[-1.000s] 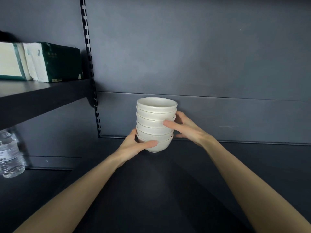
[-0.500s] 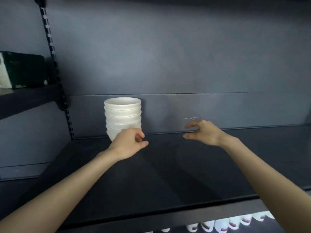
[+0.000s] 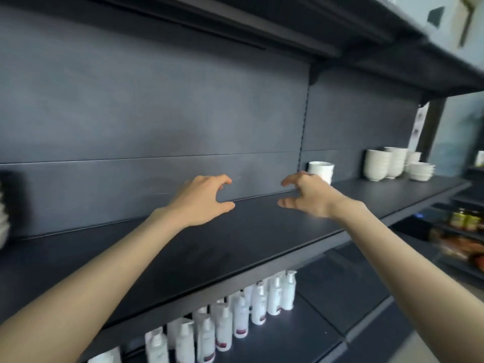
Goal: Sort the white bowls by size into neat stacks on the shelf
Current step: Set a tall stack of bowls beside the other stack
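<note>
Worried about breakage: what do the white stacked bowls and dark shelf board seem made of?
The white stacked bowls look like glazed ceramic, smooth with a sheen; melamine is possible. The dark shelf board looks like matte painted metal, thin-edged; laminate is possible.

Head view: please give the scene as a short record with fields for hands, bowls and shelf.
left hand: above shelf, fingers spread, holds nothing
right hand: same, holds nothing
shelf: dark, below both hands
near bowls: white, partly hidden behind right hand
far bowls: several white stacks at right end
bottles: white, one shelf below
</note>
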A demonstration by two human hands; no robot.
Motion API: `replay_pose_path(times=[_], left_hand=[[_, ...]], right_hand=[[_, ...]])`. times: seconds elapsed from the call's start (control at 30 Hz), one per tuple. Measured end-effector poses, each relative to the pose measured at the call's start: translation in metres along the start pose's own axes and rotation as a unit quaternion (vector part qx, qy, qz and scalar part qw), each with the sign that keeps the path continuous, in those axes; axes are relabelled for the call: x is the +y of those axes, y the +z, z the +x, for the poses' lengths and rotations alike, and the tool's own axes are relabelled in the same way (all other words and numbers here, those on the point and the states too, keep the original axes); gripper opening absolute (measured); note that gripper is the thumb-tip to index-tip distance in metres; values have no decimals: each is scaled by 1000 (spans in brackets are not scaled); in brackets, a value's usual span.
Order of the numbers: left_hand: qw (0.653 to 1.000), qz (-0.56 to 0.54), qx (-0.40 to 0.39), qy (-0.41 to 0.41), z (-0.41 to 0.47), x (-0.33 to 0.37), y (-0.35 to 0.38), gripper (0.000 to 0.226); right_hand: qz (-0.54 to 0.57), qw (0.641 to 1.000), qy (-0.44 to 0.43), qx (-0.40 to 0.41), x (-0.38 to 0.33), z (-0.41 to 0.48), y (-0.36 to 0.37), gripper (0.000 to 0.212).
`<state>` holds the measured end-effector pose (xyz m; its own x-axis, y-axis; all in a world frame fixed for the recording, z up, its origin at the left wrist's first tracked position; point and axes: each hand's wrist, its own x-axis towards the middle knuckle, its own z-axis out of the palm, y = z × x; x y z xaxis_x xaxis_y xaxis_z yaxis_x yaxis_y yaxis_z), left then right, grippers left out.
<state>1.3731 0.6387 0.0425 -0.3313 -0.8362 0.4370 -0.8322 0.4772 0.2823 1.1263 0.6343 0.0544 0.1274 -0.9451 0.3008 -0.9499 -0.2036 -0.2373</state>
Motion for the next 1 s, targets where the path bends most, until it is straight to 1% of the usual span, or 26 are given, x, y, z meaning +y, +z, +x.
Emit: replay_pose_path(times=[0.13,0.23,0.4,0.6,0.7,0.8,0.87,1.0], left_hand=[[998,38,-2,49,38,72,42,59],[995,64,-10,79,69,123,68,59],[990,70,-22,122,126,191,115,57],[981,81,-31,171,203,252,192,57],[980,68,-34,182,253,280,223,59],[978,57,-24,200,307,315,251,58],[976,47,-30,208,338,342,270,56],[971,64,-29,229,394,393,309,54]], right_hand=[[-22,999,44,22,79,-24,-33,55],[-40,996,71,30,135,-35,-51,58],[-61,990,116,58,223,-37,-70,61],[-62,985,152,57,331,-15,-74,57],[-67,982,167,52,381,5,-89,55],[-84,979,175,67,436,24,-108,56],[-86,976,184,71,473,34,-122,55],[-90,973,194,83,545,52,-141,55]])
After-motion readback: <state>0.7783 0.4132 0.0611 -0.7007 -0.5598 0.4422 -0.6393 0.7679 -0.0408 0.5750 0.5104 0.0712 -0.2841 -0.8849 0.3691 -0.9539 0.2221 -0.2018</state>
